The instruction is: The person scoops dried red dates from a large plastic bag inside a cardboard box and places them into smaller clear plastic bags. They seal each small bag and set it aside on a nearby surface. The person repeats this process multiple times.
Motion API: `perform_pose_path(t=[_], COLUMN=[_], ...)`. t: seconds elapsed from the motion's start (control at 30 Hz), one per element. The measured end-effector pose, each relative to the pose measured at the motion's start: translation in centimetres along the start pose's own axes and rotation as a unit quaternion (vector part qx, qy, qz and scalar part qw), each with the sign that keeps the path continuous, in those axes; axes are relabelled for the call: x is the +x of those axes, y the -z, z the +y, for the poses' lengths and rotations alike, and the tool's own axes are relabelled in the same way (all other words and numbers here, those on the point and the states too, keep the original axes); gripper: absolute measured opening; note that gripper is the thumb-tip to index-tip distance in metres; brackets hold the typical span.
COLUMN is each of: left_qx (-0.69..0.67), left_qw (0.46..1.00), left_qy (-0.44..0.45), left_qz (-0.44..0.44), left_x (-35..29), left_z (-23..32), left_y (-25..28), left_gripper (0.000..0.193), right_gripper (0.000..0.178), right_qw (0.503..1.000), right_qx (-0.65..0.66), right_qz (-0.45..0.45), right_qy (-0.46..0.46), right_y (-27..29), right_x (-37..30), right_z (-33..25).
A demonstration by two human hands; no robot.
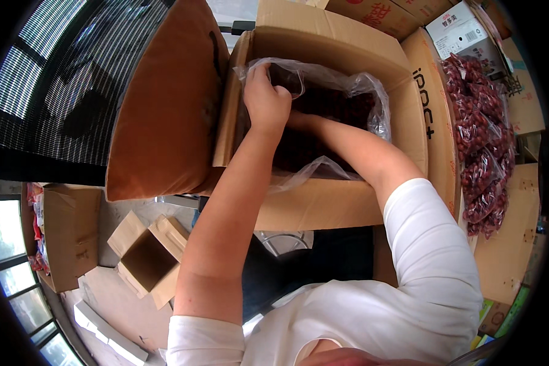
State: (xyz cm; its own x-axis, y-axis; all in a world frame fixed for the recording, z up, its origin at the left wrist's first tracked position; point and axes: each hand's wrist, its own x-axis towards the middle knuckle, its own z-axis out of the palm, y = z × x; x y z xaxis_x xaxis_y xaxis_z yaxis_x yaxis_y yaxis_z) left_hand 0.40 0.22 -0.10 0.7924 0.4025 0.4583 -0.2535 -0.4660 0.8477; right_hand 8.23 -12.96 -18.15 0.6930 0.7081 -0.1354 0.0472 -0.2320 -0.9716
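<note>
An open cardboard box (pixel 323 210) stands in front of me, lined with a clear plastic liner (pixel 381 116). Dark red dates, by their look, form a mass (pixel 341 107) deep in shadow inside it. At the box's left side, my left hand (pixel 267 104) is closed on a clear plastic bag (pixel 294 84), its thumb toward the middle of the box. My right hand (pixel 302 122) reaches down into the liner beside the left wrist. Its fingers are hidden by my left hand and the shadow, so what they touch does not show.
Clear bags of red dates (pixel 482 134) are piled to the right on cardboard. A brown cushion (pixel 165 110) rests against the box's left, near a dark mesh chair back (pixel 67 79). On the floor lie a small open carton (pixel 165 235) and a white strip (pixel 107 335).
</note>
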Motion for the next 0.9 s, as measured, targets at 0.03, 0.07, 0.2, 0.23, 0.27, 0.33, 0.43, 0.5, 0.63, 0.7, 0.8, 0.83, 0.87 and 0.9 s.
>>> perform_pose_path(t=[0.03, 0.07, 0.2, 0.23, 0.27, 0.33, 0.43, 0.5, 0.63, 0.7, 0.8, 0.83, 0.87, 0.9], left_qx=[0.002, 0.004, -0.018, -0.021, -0.023, -0.018, -0.014, -0.014, -0.002, 0.007, 0.015, 0.021, 0.026, 0.019], left_qw=[1.0, 1.0, 0.999, 0.999, 0.999, 0.999, 0.999, 0.998, 0.998, 0.998, 0.998, 0.997, 0.997, 0.996], left_qy=[-0.001, -0.003, 0.017, 0.019, 0.02, 0.013, 0.018, 0.021, 0.013, 0.009, -0.001, -0.012, -0.023, -0.02], left_qz=[-0.004, -0.007, -0.031, -0.033, -0.035, -0.035, -0.046, -0.053, -0.056, -0.058, -0.065, -0.067, -0.07, -0.082], left_x=[0.0, 0.0, -0.1, -0.1, -0.1, -0.1, -0.1, -0.1, -0.2, -0.3, -0.3, -0.3, -0.4, -0.4], left_z=[-0.1, -0.1, -0.1, 0.0, 0.0, -0.1, -0.2, -0.2, -0.7, -0.9, -0.9, -1.0, -1.1, -1.2], left_y=[0.0, 0.0, 0.0, 0.1, 0.1, 0.0, 0.0, 0.0, -0.2, -0.3, -0.4, -0.5, -0.6, -0.7], left_gripper=[0.043, 0.043, 0.044, 0.044, 0.044, 0.043, 0.043, 0.043, 0.044, 0.044, 0.045, 0.045, 0.045, 0.045], right_gripper=[0.043, 0.043, 0.042, 0.042, 0.041, 0.041, 0.04, 0.039, 0.038, 0.038, 0.037, 0.037, 0.035, 0.036], right_qw=[1.0, 0.998, 0.984, 0.978, 0.972, 0.959, 0.938, 0.925, 0.902, 0.891, 0.875, 0.87, 0.864, 0.871], right_qx=[0.016, 0.028, 0.06, 0.064, 0.071, 0.08, 0.09, 0.097, 0.107, 0.111, 0.112, 0.108, 0.115, 0.067], right_qz=[-0.017, -0.034, -0.106, -0.123, -0.139, -0.166, -0.197, -0.212, -0.238, -0.249, -0.255, -0.253, -0.247, -0.246], right_qy=[-0.019, -0.04, -0.13, -0.153, -0.174, -0.215, -0.27, -0.298, -0.345, -0.363, -0.396, -0.408, -0.424, -0.421], right_y=[-0.3, -0.5, -2.1, -2.6, -3.0, -3.6, -4.1, -4.4, -4.8, -5.0, -5.1, -5.2, -5.3, -5.3], right_x=[-0.2, -0.4, -1.4, -1.6, -1.8, -2.3, -2.8, -3.1, -3.7, -3.9, -4.1, -4.2, -4.2, -4.0], right_z=[-0.3, -0.7, -2.8, -3.3, -3.8, -4.4, -4.9, -5.0, -5.3, -5.4, -5.1, -5.0, -4.6, -4.3])
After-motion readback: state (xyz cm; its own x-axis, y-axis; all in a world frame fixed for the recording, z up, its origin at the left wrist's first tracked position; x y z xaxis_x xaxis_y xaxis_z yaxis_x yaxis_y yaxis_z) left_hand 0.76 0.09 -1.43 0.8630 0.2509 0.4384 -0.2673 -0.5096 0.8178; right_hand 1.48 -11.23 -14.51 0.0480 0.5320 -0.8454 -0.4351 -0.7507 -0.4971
